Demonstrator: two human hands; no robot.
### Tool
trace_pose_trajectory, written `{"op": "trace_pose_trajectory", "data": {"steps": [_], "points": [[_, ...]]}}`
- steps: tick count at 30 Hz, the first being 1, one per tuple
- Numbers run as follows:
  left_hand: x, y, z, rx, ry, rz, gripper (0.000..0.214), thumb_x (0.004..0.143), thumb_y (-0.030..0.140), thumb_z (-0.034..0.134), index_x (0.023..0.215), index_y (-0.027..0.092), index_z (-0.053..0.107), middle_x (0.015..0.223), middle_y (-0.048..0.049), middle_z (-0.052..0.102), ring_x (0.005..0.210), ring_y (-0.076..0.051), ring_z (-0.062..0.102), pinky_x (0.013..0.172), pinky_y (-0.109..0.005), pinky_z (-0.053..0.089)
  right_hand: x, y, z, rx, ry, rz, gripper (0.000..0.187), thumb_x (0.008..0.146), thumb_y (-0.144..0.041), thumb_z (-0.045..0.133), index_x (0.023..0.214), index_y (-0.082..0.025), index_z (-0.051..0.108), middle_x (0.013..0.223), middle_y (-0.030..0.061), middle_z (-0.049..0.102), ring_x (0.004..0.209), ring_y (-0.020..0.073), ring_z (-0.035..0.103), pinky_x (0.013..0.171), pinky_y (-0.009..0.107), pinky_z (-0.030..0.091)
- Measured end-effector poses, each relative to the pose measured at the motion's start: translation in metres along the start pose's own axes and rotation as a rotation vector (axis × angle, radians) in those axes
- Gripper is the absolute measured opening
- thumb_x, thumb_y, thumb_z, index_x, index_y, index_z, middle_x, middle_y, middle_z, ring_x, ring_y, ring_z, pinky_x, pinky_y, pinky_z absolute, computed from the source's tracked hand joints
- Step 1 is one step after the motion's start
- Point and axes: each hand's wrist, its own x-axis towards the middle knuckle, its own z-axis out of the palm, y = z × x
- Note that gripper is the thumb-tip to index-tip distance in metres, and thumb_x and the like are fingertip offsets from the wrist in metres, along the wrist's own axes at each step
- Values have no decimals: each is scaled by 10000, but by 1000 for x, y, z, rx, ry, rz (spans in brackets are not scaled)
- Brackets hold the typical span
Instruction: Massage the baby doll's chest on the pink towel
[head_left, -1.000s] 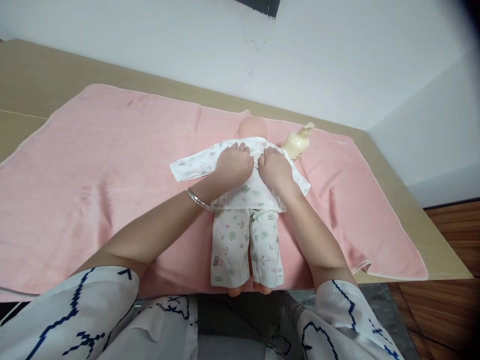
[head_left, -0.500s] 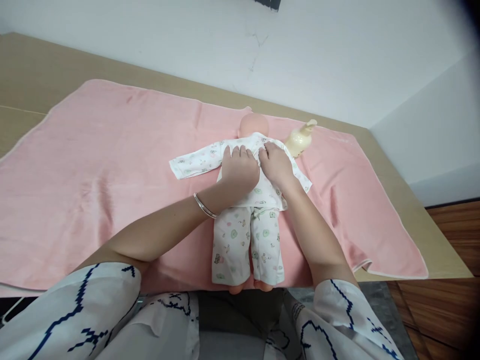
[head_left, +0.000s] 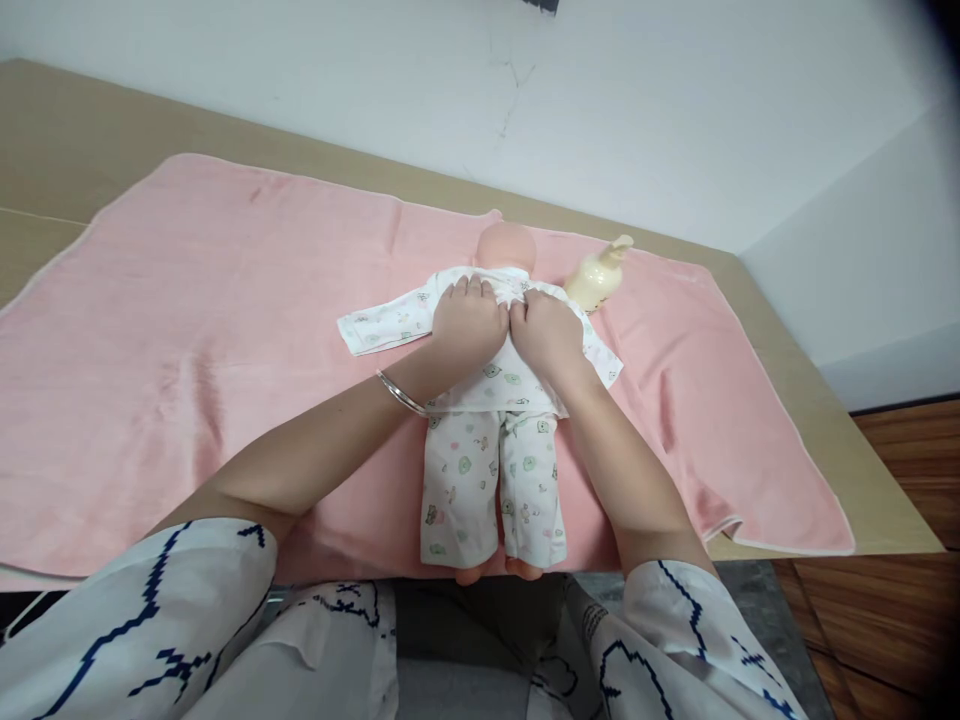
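Note:
A baby doll [head_left: 508, 243] lies on its back on a pink towel [head_left: 187, 330], head towards the wall, feet at the near table edge. It wears a white printed shirt [head_left: 390, 320] and matching trousers [head_left: 491, 485]. My left hand [head_left: 466, 325] and my right hand [head_left: 547, 332] sit side by side on the doll's chest. Both have their fingers curled, pinching the shirt front near the collar. A silver bangle [head_left: 400, 394] circles my left wrist.
A cream pump bottle [head_left: 596, 278] lies on the towel just right of the doll's head. The towel covers most of a wooden table [head_left: 52, 150] against a white wall. Wooden floor [head_left: 907, 520] shows at the right. My patterned white sleeves fill the bottom.
Both hands have slid slightly up the doll's chest towards the collar and their fingers have curled tighter on the shirt. The doll stays in place.

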Motion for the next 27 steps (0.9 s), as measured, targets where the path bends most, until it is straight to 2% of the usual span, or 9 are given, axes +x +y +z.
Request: {"op": "trace_pose_trajectory", "data": {"steps": [5, 10, 15, 20, 24, 27], "points": [[-12, 12, 1, 54, 12, 12, 537, 986, 234, 337, 1407, -44, 519, 1469, -285, 538, 1405, -392, 484, 1168, -531, 351, 10, 14, 10, 98, 13, -92, 382, 967, -286, 363, 1111, -121, 677, 1197, 183, 724, 1198, 329, 629, 1031, 466, 494], [-3, 1, 7, -60, 60, 37, 526, 980, 243, 356, 1411, -9, 521, 1505, -259, 511, 1443, -371, 443, 1210, -526, 312, 16, 21, 20, 147, 9, -73, 513, 963, -291, 360, 1371, -53, 562, 1468, 198, 574, 1422, 345, 476, 1200, 536, 340], [6, -9, 16, -164, 54, -4, 585, 972, 279, 385, 1489, 9, 430, 1594, -220, 410, 1513, -353, 333, 1263, -516, 241, 14, 18, 21, 120, 13, -68, 544, 979, -295, 341, 1419, -25, 515, 1491, 220, 545, 1431, 345, 467, 1216, 533, 315], [4, -9, 21, -181, 85, -13, 568, 966, 279, 386, 1492, 71, 437, 1590, -186, 433, 1514, -336, 340, 1260, -526, 246, 13, 17, 22, 124, 9, -70, 555, 981, -300, 330, 1422, -14, 507, 1506, 234, 523, 1446, 349, 447, 1223, 550, 300], [4, -9, 22, -175, 97, -9, 565, 962, 279, 390, 1487, 78, 444, 1585, -180, 440, 1508, -336, 349, 1259, -522, 248, 15, 20, 24, 127, -3, -66, 567, 987, -322, 313, 1453, -46, 482, 1531, 214, 504, 1466, 346, 423, 1226, 574, 287], [7, -12, 19, -179, 74, 5, 576, 968, 290, 392, 1489, 49, 439, 1581, -200, 439, 1503, -346, 350, 1261, -519, 241, 17, 26, 20, 108, -68, -132, 587, 1003, -331, 306, 1495, -33, 426, 1590, 215, 423, 1509, 357, 355, 1241, 583, 250]]}}
